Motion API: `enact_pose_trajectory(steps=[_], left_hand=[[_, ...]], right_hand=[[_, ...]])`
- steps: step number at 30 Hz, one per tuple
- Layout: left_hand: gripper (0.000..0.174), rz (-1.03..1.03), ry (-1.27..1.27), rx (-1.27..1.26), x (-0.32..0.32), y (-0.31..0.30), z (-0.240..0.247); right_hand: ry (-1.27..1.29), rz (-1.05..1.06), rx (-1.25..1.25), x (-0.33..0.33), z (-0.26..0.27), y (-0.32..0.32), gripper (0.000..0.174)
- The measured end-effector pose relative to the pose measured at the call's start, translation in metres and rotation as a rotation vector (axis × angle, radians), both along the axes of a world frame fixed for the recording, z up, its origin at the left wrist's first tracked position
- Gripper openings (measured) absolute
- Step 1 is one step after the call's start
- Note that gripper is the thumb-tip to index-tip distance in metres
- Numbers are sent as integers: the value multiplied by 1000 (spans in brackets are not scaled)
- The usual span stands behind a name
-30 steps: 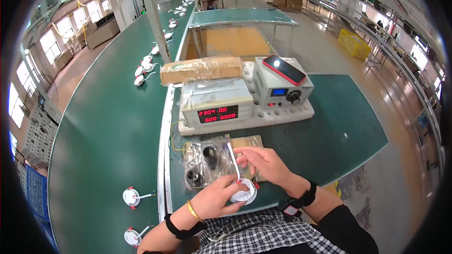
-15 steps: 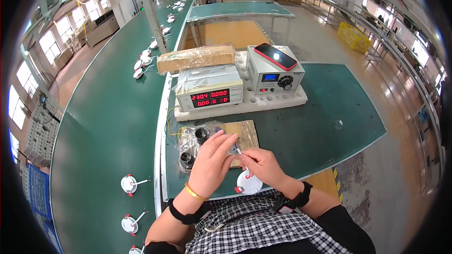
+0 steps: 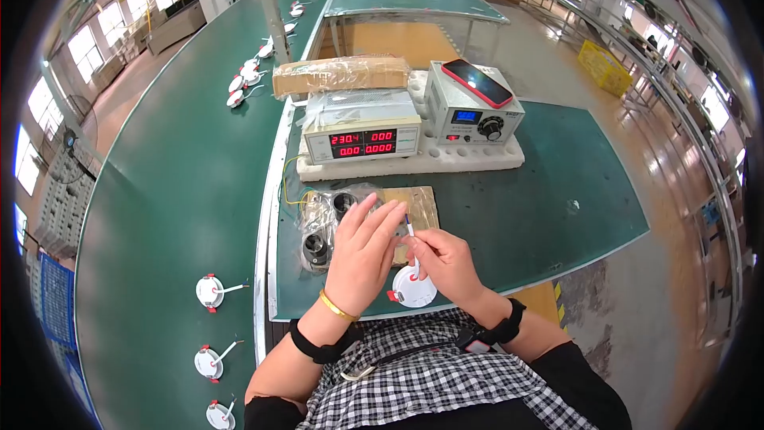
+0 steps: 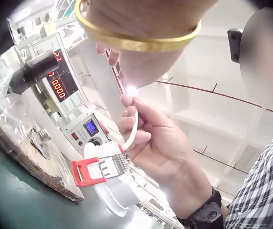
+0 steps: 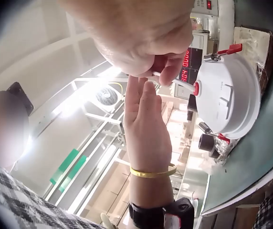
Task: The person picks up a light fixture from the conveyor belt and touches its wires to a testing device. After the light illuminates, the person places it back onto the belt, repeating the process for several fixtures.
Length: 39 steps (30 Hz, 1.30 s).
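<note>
A round white downlight (image 3: 415, 288) with red-tabbed spring clips hangs in front of the person, over the near table edge. The right hand (image 3: 450, 263) pinches its white cable (image 3: 411, 231) between thumb and fingers, close to the blue-tipped end. Beside it the left hand (image 3: 362, 251) is raised, its fingers straight and together, fingertips close to the cable end. The right wrist view shows the lamp's back (image 5: 217, 98) and the cable running up into the right fingers. Beyond the left hand lies a plastic-wrapped board (image 3: 423, 211) bearing black round sockets (image 3: 316, 247).
A power meter (image 3: 362, 143) with red digits and a grey control box (image 3: 473, 115) carrying a phone (image 3: 477, 82) stand on white foam (image 3: 477, 158). A taped carton (image 3: 342, 76) lies behind the meter. More downlights (image 3: 210, 292) sit along the green conveyor (image 3: 159, 215) at left.
The left hand has lifted off the downlight, its fingers straightening. The right hand has taken hold of the cable, and the lamp has turned. Over the last half second both hands barely shift.
</note>
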<state>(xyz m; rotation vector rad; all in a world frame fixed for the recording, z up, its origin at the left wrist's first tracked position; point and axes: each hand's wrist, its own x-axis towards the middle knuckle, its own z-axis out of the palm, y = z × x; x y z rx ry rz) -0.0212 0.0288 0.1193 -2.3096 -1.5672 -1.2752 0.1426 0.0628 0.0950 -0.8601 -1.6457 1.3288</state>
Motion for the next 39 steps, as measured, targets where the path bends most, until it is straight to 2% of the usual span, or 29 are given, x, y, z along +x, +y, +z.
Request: enact_pose_trajectory(steps=[4, 6, 8, 10, 11, 14, 15, 19, 21, 24, 25, 26, 27, 29, 32, 34, 39], left_hand=[[39, 45, 74, 24, -3, 2, -10], [36, -30, 45, 0, -2, 2, -21], [41, -76, -26, -100, 0, -5, -31], [46, -29, -550, -235, 0, -12, -44], [46, -30, -550, -235, 3, -18, -53], [59, -256, -1283, -723, 15, -38, -85], [66, -346, -1378, -778, 22, -39, -90], [55, -326, -1346, -709, 36, -32, -95], [42, -201, -1251, -806, 36, -27, -97], [36, -197, -1136, -861, 35, -27, -101], [36, -201, -1136, -867, 33, -27, -102], [37, -299, -1147, -956, 32, -26, -102], [37, -398, -1155, -1041, 31, -25, -103], [38, -429, -1215, -1091, 33, -24, -105], [40, -460, -1328, -1169, 33, -25, -109], [41, -452, -1402, -1218, 32, -26, -111], [44, -460, -1458, -1222, 27, -26, -107]], right_hand=[[17, -41, 50, -2, -4, -3, 18], [46, -123, 131, -3, 2, -1, 17], [54, -142, 132, -1, 4, 5, 19], [141, -200, 40, 0, 7, 10, 21], [178, -197, 45, 1, 4, 12, 24], [238, -207, 24, -1, -2, 13, 25], [237, -200, 20, -3, -3, 12, 25], [217, -216, -33, -6, -4, 9, 23], [196, -234, -56, -3, -4, 11, 21], [121, -259, -6, 6, -6, 17, 19], [-25, -274, 138, 10, -13, 23, 19], [-173, -285, 284, 13, -19, 27, 19], [-175, -287, 285, 15, -22, 30, 19], [-394, -238, 269, 18, -26, 35, 13], [-547, -179, 223, 20, -40, 42, 16], [-555, -166, 237, 18, -52, 49, 19], [-623, -15, 75, 9, -53, 64, 24]])
